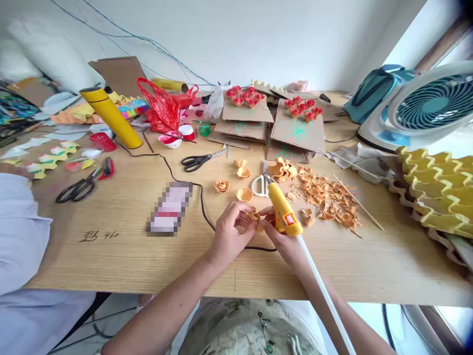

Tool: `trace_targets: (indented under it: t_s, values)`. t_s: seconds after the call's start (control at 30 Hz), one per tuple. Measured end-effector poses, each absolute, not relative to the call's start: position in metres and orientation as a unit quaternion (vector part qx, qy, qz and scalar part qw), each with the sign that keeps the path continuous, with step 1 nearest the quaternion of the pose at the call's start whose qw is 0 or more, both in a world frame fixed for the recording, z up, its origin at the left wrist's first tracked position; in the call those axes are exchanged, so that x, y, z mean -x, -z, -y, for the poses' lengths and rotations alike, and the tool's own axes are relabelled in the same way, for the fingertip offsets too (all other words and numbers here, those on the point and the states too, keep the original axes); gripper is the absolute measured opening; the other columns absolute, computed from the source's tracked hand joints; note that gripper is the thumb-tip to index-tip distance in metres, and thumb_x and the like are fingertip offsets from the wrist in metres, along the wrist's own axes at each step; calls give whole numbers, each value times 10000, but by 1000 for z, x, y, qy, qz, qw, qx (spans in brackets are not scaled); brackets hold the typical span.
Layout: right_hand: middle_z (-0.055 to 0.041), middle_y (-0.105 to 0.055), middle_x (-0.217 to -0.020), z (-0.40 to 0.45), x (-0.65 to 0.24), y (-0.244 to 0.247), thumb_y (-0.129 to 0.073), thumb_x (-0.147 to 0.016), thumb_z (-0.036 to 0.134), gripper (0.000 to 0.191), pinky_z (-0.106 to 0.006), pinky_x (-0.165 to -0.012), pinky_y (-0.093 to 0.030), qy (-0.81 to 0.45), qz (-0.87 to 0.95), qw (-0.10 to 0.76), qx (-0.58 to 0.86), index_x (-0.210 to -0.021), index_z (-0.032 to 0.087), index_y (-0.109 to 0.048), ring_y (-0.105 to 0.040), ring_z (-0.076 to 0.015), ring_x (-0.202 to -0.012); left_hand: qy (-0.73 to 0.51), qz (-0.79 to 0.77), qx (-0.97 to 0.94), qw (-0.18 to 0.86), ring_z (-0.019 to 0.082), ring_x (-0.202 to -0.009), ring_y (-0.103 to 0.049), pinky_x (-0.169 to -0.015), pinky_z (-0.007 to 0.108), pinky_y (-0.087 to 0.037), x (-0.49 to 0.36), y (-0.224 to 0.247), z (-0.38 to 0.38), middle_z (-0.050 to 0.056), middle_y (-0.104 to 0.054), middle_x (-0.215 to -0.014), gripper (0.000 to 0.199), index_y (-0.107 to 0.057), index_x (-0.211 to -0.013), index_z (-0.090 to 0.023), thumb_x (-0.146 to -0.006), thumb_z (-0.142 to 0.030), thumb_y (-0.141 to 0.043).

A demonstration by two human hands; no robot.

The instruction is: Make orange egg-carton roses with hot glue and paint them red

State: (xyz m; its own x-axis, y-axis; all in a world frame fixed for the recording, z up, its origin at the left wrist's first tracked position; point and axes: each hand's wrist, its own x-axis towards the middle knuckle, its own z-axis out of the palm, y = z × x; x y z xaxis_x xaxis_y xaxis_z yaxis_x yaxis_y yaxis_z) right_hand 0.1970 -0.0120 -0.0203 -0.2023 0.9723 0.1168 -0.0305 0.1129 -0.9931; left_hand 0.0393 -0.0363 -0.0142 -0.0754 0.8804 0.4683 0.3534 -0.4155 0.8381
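Near the table's front middle, my left hand (pixel 232 229) pinches a small orange petal piece (pixel 254 216). My right hand (pixel 275 231) holds the other side of that piece with its fingertips, and a yellow glue gun (pixel 281 207) with a white stick in its back lies against this hand, nozzle pointing away. How the gun is held is partly hidden. Just beyond my hands are an orange cup piece (pixel 244 195), a rolled orange rose (pixel 222 185) and two more cup pieces (pixel 243 172). White-handled scissors (pixel 260 185) lie beside the gun's nozzle.
Orange scraps (pixel 325 197) and a thin stick (pixel 358 202) lie right, near yellow egg trays (pixel 436 192) and a fan (pixel 436 106). Red roses stand on cardboard (pixel 299 129) behind. A blurred phone (pixel 170 208), black cable (pixel 202 197) and black scissors (pixel 199 161) are left. A person's sleeve (pixel 22 231) shows far left.
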Motion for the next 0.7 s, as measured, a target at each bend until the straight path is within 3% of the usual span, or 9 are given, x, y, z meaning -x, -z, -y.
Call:
trace_targets:
  t_s: [0.23,0.4,0.6,0.7]
  values:
    - [-28,-627,-850,10,-200,19,-699,-878,447,269,-318,-668,-506,-502,589,481,412,-1012,216,-659,-588,-193,-743,-522,-493,-661,217,90,-739,-664,-612,191,-565,-36,12,36,58,-654,-1131,205,-672,-1006,-202,-858,-61,-663]
    - [-42,-616,-875,16,-207,9,-667,-893,483,337,-319,-658,-485,-478,592,470,446,-1086,207,-669,-575,-191,-740,-517,-506,-665,185,119,-791,-659,-593,169,-547,-36,11,35,33,-675,-958,179,-656,-979,-200,-857,-70,-660]
    - [26,-477,-690,17,-218,19,-610,-948,549,319,-279,-534,-382,-541,604,421,408,-997,234,-631,-446,-148,-596,-543,-536,-622,174,149,-883,-685,-644,194,-564,-32,11,32,58,-700,-1014,152,-682,-970,-197,-860,-93,-668]
    - [28,-476,-703,20,-220,21,-594,-962,553,316,-275,-541,-381,-556,607,412,391,-972,238,-612,-438,-141,-599,-559,-553,-581,207,140,-800,-684,-652,217,-576,-29,12,31,50,-719,-973,128,-687,-1009,-201,-888,-164,-675]
